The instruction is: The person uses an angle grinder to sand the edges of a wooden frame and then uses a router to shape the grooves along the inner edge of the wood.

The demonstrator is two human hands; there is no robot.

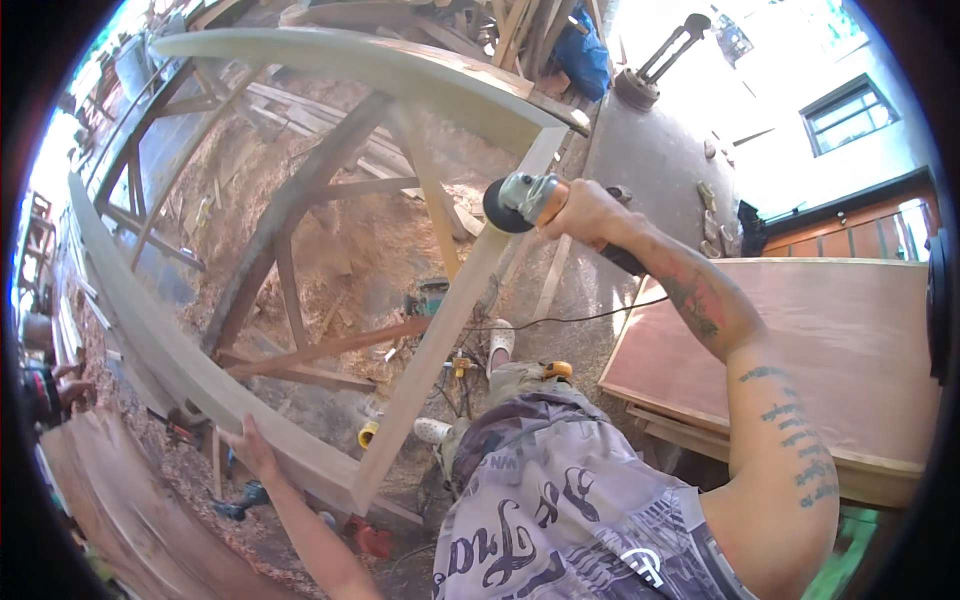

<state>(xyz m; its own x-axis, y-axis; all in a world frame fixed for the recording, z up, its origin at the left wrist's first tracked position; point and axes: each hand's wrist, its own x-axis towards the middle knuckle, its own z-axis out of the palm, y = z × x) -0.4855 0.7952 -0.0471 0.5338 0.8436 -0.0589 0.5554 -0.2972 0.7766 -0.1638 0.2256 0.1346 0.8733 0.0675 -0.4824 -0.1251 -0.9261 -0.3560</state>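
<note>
A large wooden frame of pale timber spans the view, with curved long sides and a straight end rail (pixel 425 375) nearest me. My right hand (pixel 585 215) is wrapped around an angle grinder (pixel 540 198) with an orange and silver body. Its dark round disc (pixel 508 206) sits against the end rail near the far right corner. My left hand (pixel 252 450) rests on the curved side board (pixel 225 398), close to the near corner, with its fingers apart. A dark power cord (pixel 570 318) runs behind my right arm.
A dark trestle (pixel 285 205) stands beneath the frame over sawdust. A green power tool (pixel 432 298) and a red tool (pixel 370 537) lie low down. Reddish panels (pixel 770 350) are stacked at right, a wooden slab (pixel 130 500) at left. Another person's hand (pixel 72 385) shows at the left edge.
</note>
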